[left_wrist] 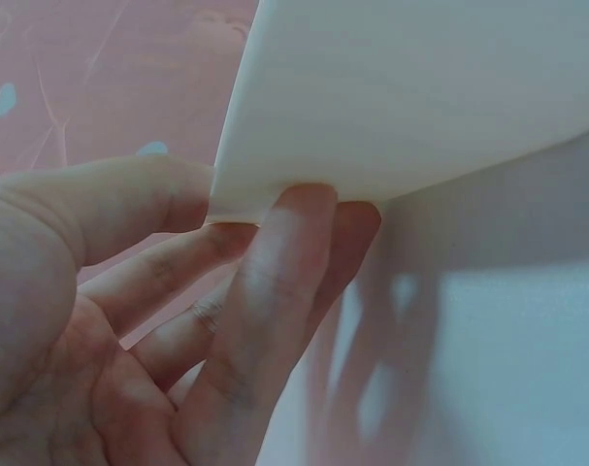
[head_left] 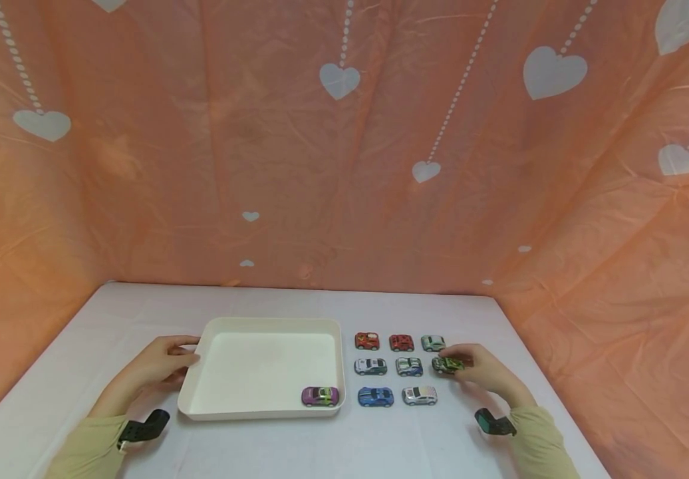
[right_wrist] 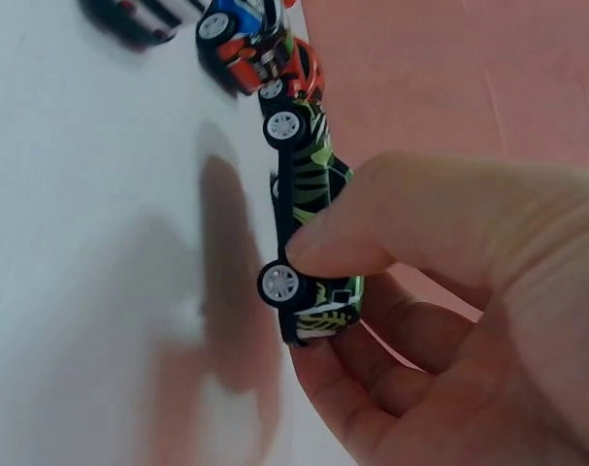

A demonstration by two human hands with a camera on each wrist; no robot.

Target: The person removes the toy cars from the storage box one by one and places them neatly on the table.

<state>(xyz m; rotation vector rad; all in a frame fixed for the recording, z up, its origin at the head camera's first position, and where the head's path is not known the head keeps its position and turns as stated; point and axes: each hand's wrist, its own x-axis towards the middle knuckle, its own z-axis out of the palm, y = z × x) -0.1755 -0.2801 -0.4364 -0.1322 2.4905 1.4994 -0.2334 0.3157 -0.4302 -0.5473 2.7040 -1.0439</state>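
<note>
My left hand (head_left: 161, 361) grips the left rim of a white rectangular tray (head_left: 273, 324), and in the left wrist view the thumb lies on one side of the tray's wall (left_wrist: 372, 87) with fingertips against its underside. A purple and green toy car (head_left: 320, 396) sits in the tray's near right corner. To the right of the tray, my right hand (head_left: 488, 371) pinches a green and black toy car (head_left: 446, 365) between thumb and fingers. In the right wrist view this toy car (right_wrist: 313, 184) shows its wheels just over the white surface, with a shadow beside it.
Several toy cars stand in rows right of the tray: red ones (head_left: 401, 342) and a pale green one (head_left: 433, 343) behind, silver ones (head_left: 371, 366), and a blue one (head_left: 376, 397) in front. Orange sheeting (head_left: 296, 166) with hearts rises behind the white table (head_left: 380, 452).
</note>
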